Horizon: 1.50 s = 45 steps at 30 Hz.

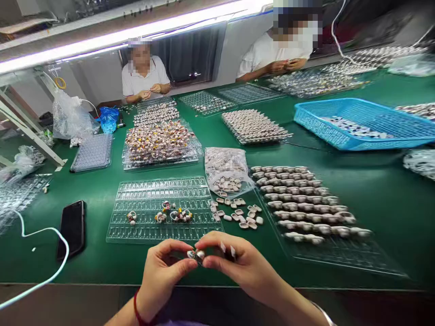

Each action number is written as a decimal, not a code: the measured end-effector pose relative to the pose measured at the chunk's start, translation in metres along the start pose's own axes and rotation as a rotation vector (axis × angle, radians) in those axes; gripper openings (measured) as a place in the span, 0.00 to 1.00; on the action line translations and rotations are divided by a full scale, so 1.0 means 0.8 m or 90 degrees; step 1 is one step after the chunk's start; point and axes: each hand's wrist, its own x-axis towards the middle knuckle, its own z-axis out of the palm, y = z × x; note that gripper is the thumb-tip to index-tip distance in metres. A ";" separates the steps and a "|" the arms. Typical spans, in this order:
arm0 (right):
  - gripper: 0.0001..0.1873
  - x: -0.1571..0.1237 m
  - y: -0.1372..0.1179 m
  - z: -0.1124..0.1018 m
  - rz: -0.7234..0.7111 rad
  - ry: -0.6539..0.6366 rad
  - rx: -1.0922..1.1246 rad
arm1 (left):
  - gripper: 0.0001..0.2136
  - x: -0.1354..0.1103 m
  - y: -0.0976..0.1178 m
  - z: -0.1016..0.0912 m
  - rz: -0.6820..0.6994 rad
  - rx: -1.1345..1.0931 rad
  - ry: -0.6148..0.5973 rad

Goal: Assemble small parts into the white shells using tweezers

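Observation:
My left hand (161,267) and my right hand (243,265) meet over the front edge of the table. Thumb and forefinger of the left pinch a small white rounded piece (191,254). A second white rounded piece (200,255) is pinched in the right; whether the two are joined I cannot tell. Just beyond my hands lies a clear plastic tray (136,192) with several small wired assemblies (183,215). Loose beige shells (234,216) are scattered to its right, below an open plastic bag (226,158) of the same shells.
Rows of beige pieces (306,206) fill a tray at right. Behind are a stacked tray of wired parts (156,140), more beige rows (253,124) and a blue basket (367,144). A phone (72,228) and white cable (64,251) lie left. Two people work across the table.

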 end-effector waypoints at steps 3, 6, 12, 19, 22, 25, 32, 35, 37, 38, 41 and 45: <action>0.06 -0.007 0.000 0.003 0.000 -0.033 0.032 | 0.09 -0.001 0.002 0.000 0.003 -0.037 -0.033; 0.05 -0.013 0.005 0.011 -0.006 0.023 0.042 | 0.08 -0.001 0.002 -0.001 0.031 -0.028 -0.037; 0.03 -0.025 0.019 0.037 -0.053 0.187 0.086 | 0.07 -0.002 0.002 -0.001 0.052 0.034 -0.030; 0.02 -0.031 0.022 0.050 -0.081 0.216 0.189 | 0.07 -0.006 0.009 0.004 0.069 0.121 -0.050; 0.02 -0.031 0.023 0.054 -0.081 0.229 0.211 | 0.08 -0.007 0.010 0.004 0.072 0.091 -0.047; 0.01 -0.032 0.024 0.057 -0.084 0.242 0.215 | 0.08 -0.008 0.008 0.005 0.061 0.065 -0.045; 0.05 -0.036 0.025 0.053 -0.112 0.228 0.091 | 0.07 -0.009 0.011 0.004 0.072 0.093 -0.037; 0.07 -0.037 0.021 0.051 -0.126 0.226 0.027 | 0.07 -0.010 0.014 0.005 0.111 0.130 -0.027; 0.08 -0.037 0.019 0.050 -0.134 0.227 0.000 | 0.07 -0.011 0.014 0.005 0.142 0.156 -0.021; 0.08 -0.038 0.017 0.050 -0.138 0.227 -0.009 | 0.07 -0.011 0.014 0.005 0.158 0.166 -0.018; 0.10 -0.038 0.015 0.049 -0.149 0.220 -0.027 | 0.07 -0.012 0.012 0.003 0.203 0.198 -0.016; 0.11 -0.039 0.011 0.047 -0.155 0.209 -0.035 | 0.08 -0.012 0.010 0.000 0.254 0.260 -0.012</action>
